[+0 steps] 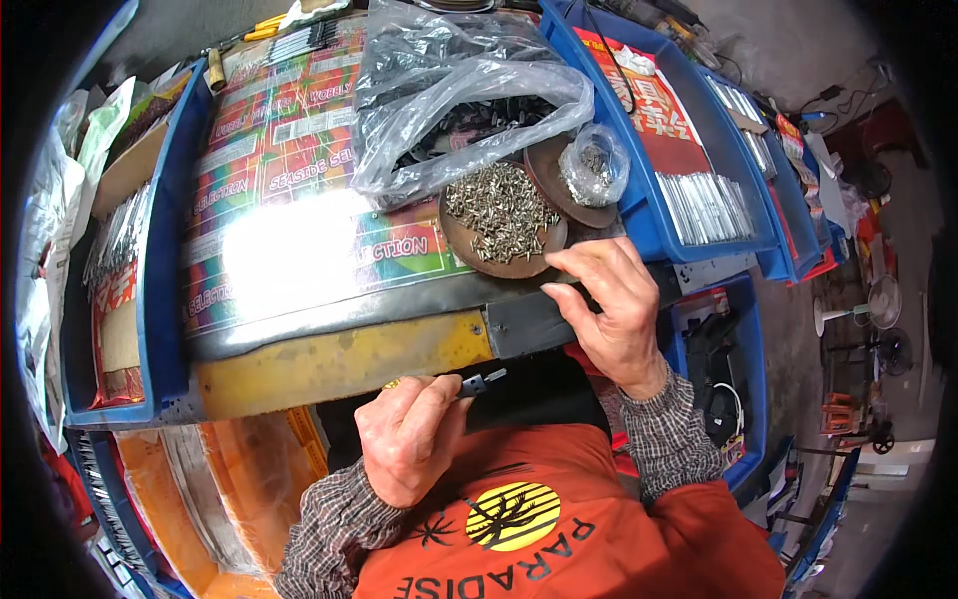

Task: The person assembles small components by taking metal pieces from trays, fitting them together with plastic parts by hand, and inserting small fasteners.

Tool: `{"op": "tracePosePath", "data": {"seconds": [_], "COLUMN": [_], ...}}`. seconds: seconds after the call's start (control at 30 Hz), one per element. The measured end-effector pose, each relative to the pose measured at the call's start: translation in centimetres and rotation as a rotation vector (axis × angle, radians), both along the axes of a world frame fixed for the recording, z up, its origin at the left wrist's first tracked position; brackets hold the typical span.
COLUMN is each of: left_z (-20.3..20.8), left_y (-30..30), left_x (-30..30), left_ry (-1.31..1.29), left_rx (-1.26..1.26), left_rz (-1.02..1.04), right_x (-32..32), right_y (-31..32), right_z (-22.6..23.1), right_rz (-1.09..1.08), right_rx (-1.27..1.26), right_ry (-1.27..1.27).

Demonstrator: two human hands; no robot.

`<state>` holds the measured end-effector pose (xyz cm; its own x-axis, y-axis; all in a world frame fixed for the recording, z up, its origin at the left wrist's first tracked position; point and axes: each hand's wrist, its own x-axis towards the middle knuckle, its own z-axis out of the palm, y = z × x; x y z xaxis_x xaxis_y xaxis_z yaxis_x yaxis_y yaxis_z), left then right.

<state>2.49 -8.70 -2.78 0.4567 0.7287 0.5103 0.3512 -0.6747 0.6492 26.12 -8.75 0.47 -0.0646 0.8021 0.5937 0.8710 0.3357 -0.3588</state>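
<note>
My left hand (pixel 411 431) is closed in front of the bench edge, gripping a small dark metal part (pixel 473 385) with a thin bright tip that points right. My right hand (pixel 611 314) hovers at the near right rim of a round brown dish (pixel 461 254), its thumb and forefinger apart with nothing visible between them. Many small shiny metal pins (pixel 499 210) fill that dish. Behind it, a clear plastic bag (pixel 419 130) gapes open, with many small dark parts (pixel 479 125) inside. A second brown dish (pixel 547 170) holds a small clear bag (pixel 594 165) of tiny metal pieces.
Blue bins flank the bench: a left one (pixel 165 240) with thin metal pieces, a right one (pixel 639 190) with rows of silvery strips (pixel 707 208). A yellow and black strip (pixel 339 367) runs along the bench's near edge. Two fans (pixel 880 304) stand far right.
</note>
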Motion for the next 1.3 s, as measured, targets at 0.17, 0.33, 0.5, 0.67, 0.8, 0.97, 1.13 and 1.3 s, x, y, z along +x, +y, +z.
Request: {"op": "tracePosePath", "data": {"seconds": [0.17, 0.33, 0.5, 0.67, 0.8, 0.97, 1.13, 1.3], "left_z": [-0.1, 0.3, 0.0, 0.2, 0.7, 0.5, 0.5, 0.5], "left_y": [0.2, 0.0, 0.0, 0.0, -0.2, -0.6, -1.0, -1.2], "left_x": [-0.2, -0.4, -0.2, -0.1, -0.1, -0.1, -0.1, -0.2], "left_ry": [0.017, 0.035, 0.031, 0.022, 0.046, 0.016, 0.01, 0.014], "left_rx": [-0.014, -0.047, -0.05, -0.058, -0.068, -0.068, -0.05, -0.06], "left_rz": [0.016, 0.019, 0.012, -0.005, -0.025, -0.025, -0.024, -0.024], "right_x": [-0.1, -0.3, -0.1, 0.5, 0.9, 0.9, 1.1, 1.0], "right_y": [0.6, 0.8, 1.0, 1.4, 1.8, 2.1, 2.1, 2.0], "right_z": [-0.4, -0.7, -0.9, -0.5, -0.2, 0.2, 0.5, 0.2], "right_rz": [-0.073, -0.073, -0.066, -0.009, 0.042, 0.089, 0.127, 0.14], "right_rx": [-0.029, -0.044, -0.027, -0.053, -0.081, -0.107, -0.107, -0.108], "right_ry": [-0.123, -0.122, -0.102, -0.052, -0.054, -0.065, -0.057, -0.012]}}
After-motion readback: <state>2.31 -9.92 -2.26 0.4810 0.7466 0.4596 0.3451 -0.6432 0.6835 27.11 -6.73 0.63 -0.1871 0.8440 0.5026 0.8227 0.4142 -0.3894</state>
